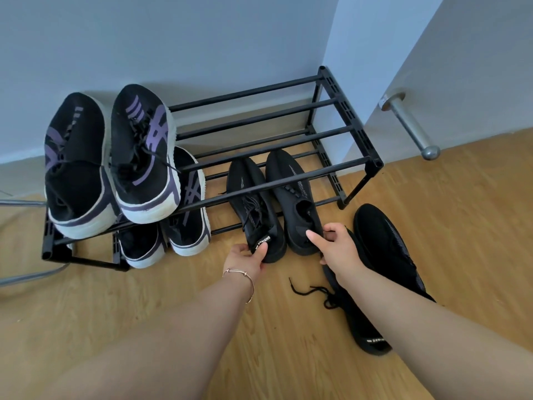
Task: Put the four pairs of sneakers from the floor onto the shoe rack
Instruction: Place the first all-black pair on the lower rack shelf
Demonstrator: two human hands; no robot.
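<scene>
**Two hands at a pair of black sneakers on the rack's lower tier**

While both bare arms reach forward from the bottom of the view, each hand grips the heel of one all-black knit sneaker on the lower tier of a black metal shoe rack (372, 164). The left hand (245, 259), with a thin bracelet (242, 277) on its wrist, pinches the heel tab of the left black sneaker (253, 203) between thumb and fingers; the tab carries white lettering. The right hand (336, 249) is closed around the heel of the right black sneaker (294, 194), thumb on the near side of the collar and fingers curled around the far side. Both shoes point toes toward the pale wall (173, 39), side by side, with their heels jutting past the front bar.

On the left of the rack, a pair of black sneakers with purple stripes and white soles (109, 157) rests on the top tier, toes to the wall. A second matching purple-striped pair (187, 215) sits beneath it on the lower tier, partly hidden.

On the wooden floor (476, 241) to the right of the rack lies another pair of black sneakers: one (386, 246) just beside the rack's front corner, the other (360, 327) partly under the right forearm, its laces loose on the boards. A door (476, 67) with a silver lever handle (409, 125) stands at the upper right.
</scene>
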